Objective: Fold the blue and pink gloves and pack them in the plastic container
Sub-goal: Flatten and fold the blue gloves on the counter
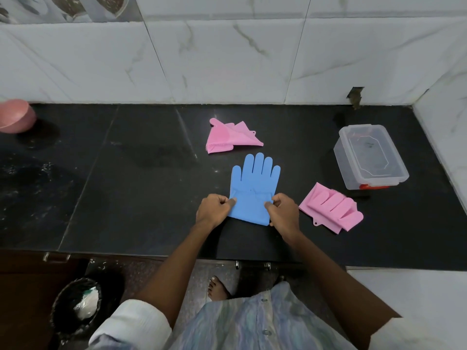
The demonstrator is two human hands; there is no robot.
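Blue glove [254,188] lay flat on the black worktop [126,198], long axis running near to far, fingers pointing far. My left hand [214,208] and right hand [281,210] each pinched a cuff edge; the plastic container [370,157] sat far right.

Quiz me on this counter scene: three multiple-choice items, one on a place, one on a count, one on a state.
1. Where is the plastic container?
A. right of the blue glove
B. on the floor
C. left of the pink bowl

2. How many pink gloves are on the counter?
A. one
B. two
C. four

3. What is the blue glove's state?
A. inside the container
B. rolled into a ball
C. flat, cuff pinched by both hands

Answers:
1 A, it sits at the counter's right end.
2 B, one behind, one to the right.
3 C, left hand and right hand pinch its edges.
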